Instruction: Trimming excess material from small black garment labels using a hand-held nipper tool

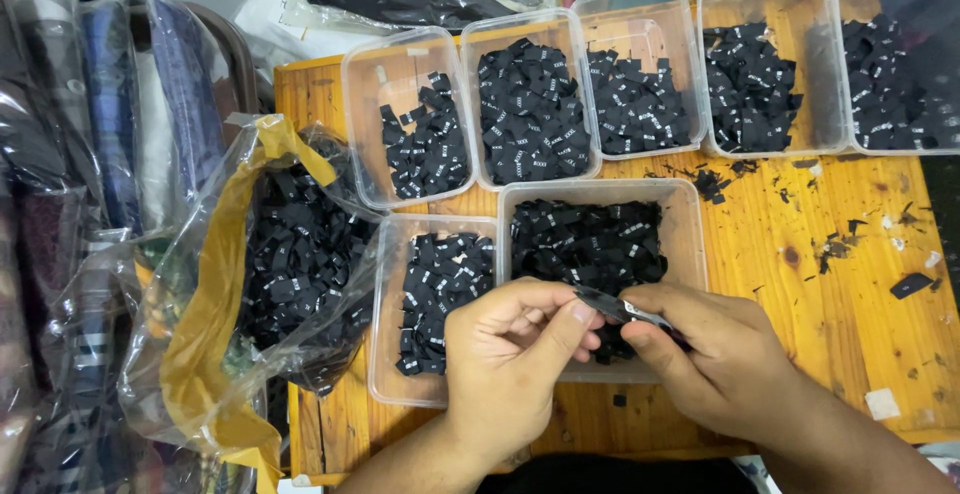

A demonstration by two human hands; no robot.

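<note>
Scuffed orange wooden table (840, 284); bagged fabrics (90, 154) left.

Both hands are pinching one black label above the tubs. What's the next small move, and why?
Probably drop the black label into one of the clear tubs. The left hand and right hand pinch it right over the big front tub, and every tub already holds the same folded labels.

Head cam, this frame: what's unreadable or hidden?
- Black label pinched between left hand and right hand: its print is too small, and fingers cover both ends.
- Near tub: its front is hidden behind both hands.
- Far-right tub: cut by the frame edge.
- Plastic bag: glare and wrinkles blur its contents.
- Stacked packets on the left: contents unclear through the wrap.
</note>
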